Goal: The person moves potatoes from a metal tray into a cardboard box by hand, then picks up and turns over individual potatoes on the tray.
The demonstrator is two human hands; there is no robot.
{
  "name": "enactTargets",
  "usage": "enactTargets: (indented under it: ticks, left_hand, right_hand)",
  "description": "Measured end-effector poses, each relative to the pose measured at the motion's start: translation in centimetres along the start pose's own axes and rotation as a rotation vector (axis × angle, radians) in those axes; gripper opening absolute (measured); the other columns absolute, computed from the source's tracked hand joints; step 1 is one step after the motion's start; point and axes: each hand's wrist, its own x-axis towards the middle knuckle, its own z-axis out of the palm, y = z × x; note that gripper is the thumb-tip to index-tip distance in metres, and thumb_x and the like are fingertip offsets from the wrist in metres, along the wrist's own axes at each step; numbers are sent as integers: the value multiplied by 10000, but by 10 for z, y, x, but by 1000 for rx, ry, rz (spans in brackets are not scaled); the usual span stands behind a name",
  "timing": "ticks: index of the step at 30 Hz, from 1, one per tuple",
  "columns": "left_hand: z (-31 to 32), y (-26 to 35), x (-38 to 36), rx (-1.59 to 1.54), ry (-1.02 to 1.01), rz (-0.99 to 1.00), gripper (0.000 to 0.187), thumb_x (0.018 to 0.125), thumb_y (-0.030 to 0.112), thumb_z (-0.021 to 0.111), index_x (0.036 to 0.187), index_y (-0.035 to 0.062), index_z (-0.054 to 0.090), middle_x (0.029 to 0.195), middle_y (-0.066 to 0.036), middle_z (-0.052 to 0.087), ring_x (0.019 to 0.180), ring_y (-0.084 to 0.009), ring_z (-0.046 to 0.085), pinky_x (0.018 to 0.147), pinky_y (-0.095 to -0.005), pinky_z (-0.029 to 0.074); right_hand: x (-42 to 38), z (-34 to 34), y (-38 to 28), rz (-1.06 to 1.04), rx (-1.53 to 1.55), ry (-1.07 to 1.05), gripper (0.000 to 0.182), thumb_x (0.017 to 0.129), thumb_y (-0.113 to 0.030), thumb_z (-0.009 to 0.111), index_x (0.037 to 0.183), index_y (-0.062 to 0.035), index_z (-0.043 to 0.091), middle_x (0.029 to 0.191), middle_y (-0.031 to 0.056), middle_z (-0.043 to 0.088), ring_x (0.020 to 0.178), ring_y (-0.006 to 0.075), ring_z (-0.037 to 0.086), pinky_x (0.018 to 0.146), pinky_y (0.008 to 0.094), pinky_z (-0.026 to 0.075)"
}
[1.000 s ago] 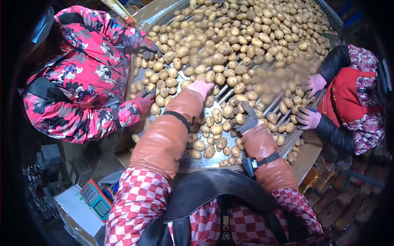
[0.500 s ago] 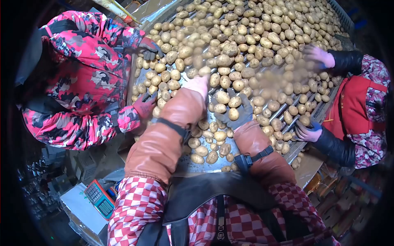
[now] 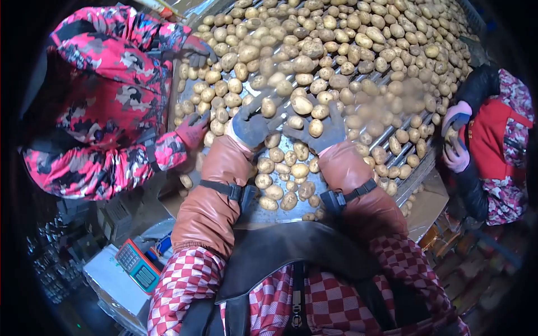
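Many potatoes (image 3: 300, 169) lie in front of me on a metal sorting table (image 3: 269, 217). My left hand (image 3: 250, 126), in a dark-palmed glove, is turned palm up with its fingers spread under a single potato (image 3: 268, 107). To its right, my right hand (image 3: 328, 129), gloved alike, cups several potatoes (image 3: 315, 128) on its palm and fingers. Between my forearms, more potatoes rest on the bare metal. Smears blur part of the view near the rollers.
At left stands a co-worker in a pink camouflage jacket (image 3: 112, 106), gloved hands at the table's edge. Another co-worker in a red apron (image 3: 493, 137) at right holds something between both hands. Metal rollers (image 3: 386, 147) run beneath the heap. A scale's keypad (image 3: 137, 266) sits lower left.
My left hand has drawn back toward me from over the heap and turned palm up. The right co-worker's hands have left the potatoes and come together near their body.
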Motion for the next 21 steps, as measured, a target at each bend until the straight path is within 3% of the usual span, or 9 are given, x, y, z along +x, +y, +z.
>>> enactTargets:
  ticks: [2, 4, 6, 11, 12, 14, 15, 18, 21]
  left_hand:
    - [-4, -7, -8, 276, 2, 35, 455, 999, 213, 437, 1429, 67, 415, 1441, -134, 463, 1316, -298, 454, 1079, -449, 392]
    - [-4, -7, -19, 414, 6, 59, 470, 1026, 295, 418, 1441, 75, 409, 1431, -116, 480, 1304, -283, 469, 1057, -456, 411]
    - [-1, -2, -35, -470, -83, -184, 464, 1026, 287, 433, 1433, 67, 410, 1375, -134, 496, 1250, -285, 494, 1021, -471, 436]
    - [1, -12, -73, -410, -50, -120, 494, 1037, 353, 368, 1447, 78, 393, 1470, -61, 438, 1286, -264, 474, 1021, -482, 428]
    - [-1, -12, -82, -417, -54, -102, 494, 1037, 353, 368, 1447, 78, 393, 1470, -61, 438, 1286, -264, 474, 1021, -482, 428]
    - [3, -9, -106, -209, -8, -18, 481, 1047, 352, 334, 1447, 94, 395, 1483, -52, 424, 1301, -243, 460, 1031, -483, 417]
    - [8, -9, -125, -104, 70, 63, 472, 1013, 288, 489, 1437, 94, 412, 1453, -66, 465, 1265, -237, 498, 1016, -427, 440]
    - [6, 0, -194, 1197, 401, 265, 684, 821, 78, 767, 1416, 42, 432, 1300, -141, 574, 1162, -245, 582, 979, -332, 480]
    - [-45, -27, -276, 813, 666, 323, 716, 823, 18, 743, 1436, 34, 375, 1330, -162, 519, 1250, -238, 510, 1008, -347, 475]
  right_hand:
    - [2, 1, 4, -7, -120, 336, 657, 926, -621, 420, 1463, -245, 372, 1523, -14, 386, 1386, 183, 337, 1165, 477, 190]
    - [-6, 3, 1, 172, -381, 41, 638, 888, -682, 440, 1423, -334, 441, 1517, -92, 381, 1409, 148, 303, 1116, 537, 200]
    - [-16, -4, 12, -65, -1266, 129, 614, 891, -681, 433, 1406, -347, 455, 1510, -94, 392, 1416, 161, 295, 1113, 543, 196]
    - [-34, 30, 34, 7, -1642, 198, 592, 916, -667, 399, 1389, -319, 472, 1497, -103, 407, 1413, 170, 304, 1142, 583, 130]
    - [-36, 31, 36, 15, -1653, 183, 592, 916, -667, 399, 1389, -319, 472, 1497, -103, 407, 1413, 170, 304, 1142, 583, 130]
    - [-30, 45, 49, 293, -292, 238, 601, 937, -622, 415, 1393, -233, 473, 1503, -1, 405, 1397, 257, 335, 1131, 625, 197]
    - [-28, 48, 68, 240, -675, 357, 596, 959, -541, 448, 1406, -147, 445, 1484, 131, 406, 1342, 366, 394, 1076, 638, 334]
    - [-25, 18, 115, 530, -198, 344, 539, 915, -403, 603, 1335, -96, 458, 1263, 142, 553, 1194, 325, 539, 974, 544, 486]
    - [-19, -49, 218, 551, -885, 84, 520, 897, -410, 623, 1299, -108, 493, 1178, 109, 585, 1064, 310, 597, 899, 508, 514]
